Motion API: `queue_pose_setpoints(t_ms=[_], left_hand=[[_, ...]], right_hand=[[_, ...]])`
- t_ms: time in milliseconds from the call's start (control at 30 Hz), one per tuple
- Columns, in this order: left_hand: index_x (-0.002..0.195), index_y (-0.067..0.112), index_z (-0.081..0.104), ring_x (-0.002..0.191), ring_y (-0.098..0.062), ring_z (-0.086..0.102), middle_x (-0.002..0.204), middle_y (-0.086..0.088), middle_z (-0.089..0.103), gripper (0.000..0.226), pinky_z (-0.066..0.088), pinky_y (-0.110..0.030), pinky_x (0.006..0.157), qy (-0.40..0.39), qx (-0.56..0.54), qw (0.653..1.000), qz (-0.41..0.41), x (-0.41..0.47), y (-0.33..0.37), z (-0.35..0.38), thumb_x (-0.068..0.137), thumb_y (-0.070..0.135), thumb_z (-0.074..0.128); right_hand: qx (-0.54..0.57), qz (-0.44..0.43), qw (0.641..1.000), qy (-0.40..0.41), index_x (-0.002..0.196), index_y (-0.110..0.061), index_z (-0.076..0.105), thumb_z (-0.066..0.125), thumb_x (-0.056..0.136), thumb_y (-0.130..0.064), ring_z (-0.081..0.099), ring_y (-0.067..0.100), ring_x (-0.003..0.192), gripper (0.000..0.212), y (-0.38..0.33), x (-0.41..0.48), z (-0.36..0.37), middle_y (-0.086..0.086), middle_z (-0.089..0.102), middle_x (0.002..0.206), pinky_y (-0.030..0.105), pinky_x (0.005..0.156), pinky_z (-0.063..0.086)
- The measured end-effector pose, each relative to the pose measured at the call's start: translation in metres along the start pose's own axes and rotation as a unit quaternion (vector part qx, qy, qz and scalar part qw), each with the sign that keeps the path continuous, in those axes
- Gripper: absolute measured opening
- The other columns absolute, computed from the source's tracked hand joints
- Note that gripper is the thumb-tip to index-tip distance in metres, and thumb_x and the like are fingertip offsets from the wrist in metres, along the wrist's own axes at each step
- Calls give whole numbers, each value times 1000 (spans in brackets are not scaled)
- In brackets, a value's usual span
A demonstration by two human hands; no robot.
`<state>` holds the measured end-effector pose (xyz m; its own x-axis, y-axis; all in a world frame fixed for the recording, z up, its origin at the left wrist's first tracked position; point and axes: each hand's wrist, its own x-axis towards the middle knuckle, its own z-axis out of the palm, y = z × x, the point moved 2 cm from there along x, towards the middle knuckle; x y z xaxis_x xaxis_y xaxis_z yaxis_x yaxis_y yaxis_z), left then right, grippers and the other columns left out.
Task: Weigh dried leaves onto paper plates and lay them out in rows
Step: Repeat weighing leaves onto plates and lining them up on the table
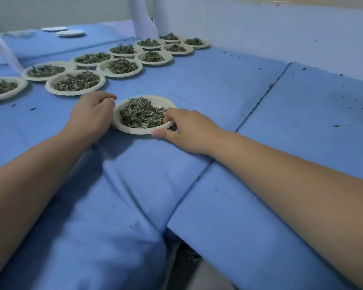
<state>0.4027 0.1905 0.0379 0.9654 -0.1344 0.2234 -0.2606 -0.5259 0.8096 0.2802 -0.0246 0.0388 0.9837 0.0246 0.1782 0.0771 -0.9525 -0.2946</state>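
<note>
We grip a round, ribbed white paper plate (pixel 134 130) of crumbly dried green leaves (pixel 140 115) mid blue cloth-covered surface (pixel 208 84): left hand (pixel 92 115) curled round its left rim, right hand (pixel 186 130) pinching the right.

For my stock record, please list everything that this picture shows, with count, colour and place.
Held plate: one, off-white, middle of the cloth, with dried leaves.
Filled plates: eleven, off-white, two rows at upper left.
Empty plates: two, white, far left.
Blue cloth: one, covers the surface.
Leaf crumbs: many, dark, scattered on the cloth.
Left hand: holds the held plate's left rim.
Right hand: pinches its right rim.
</note>
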Motion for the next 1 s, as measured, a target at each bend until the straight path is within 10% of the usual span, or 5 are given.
queue_pose_setpoints(t_ms=[100,300,500,1000], left_hand=[[109,35,72,56,-3,46,60,18,55,33,39,-29,65,33,7,999,-7,-2,-22,-35,87,36,47],[117,27,73,93,-22,60,89,9,66,43,48,-38,91,71,33,997,-26,-8,-57,-89,85,33,46],[112,35,69,73,1,55,83,18,63,35,41,-24,68,123,15,990,-63,-10,-84,-134,85,33,48],[120,28,66,105,-14,54,110,7,63,31,36,-28,84,165,27,981,-103,-20,-118,-175,95,22,47]], right_hand=[[7,-33,999,-8,110,-26,57,53,90,-71,58,23,101,49,-28,20,12,0,64,111,39,83,48],[14,-85,996,-19,109,-26,57,53,89,-72,58,22,99,51,-87,54,37,-2,63,107,40,84,48],[1,-127,991,-34,105,-28,56,50,88,-75,57,21,96,50,-137,84,58,-4,63,105,40,80,48],[-18,-102,994,-43,127,-23,49,42,86,-80,53,34,122,71,-222,163,105,10,59,131,48,96,46]])
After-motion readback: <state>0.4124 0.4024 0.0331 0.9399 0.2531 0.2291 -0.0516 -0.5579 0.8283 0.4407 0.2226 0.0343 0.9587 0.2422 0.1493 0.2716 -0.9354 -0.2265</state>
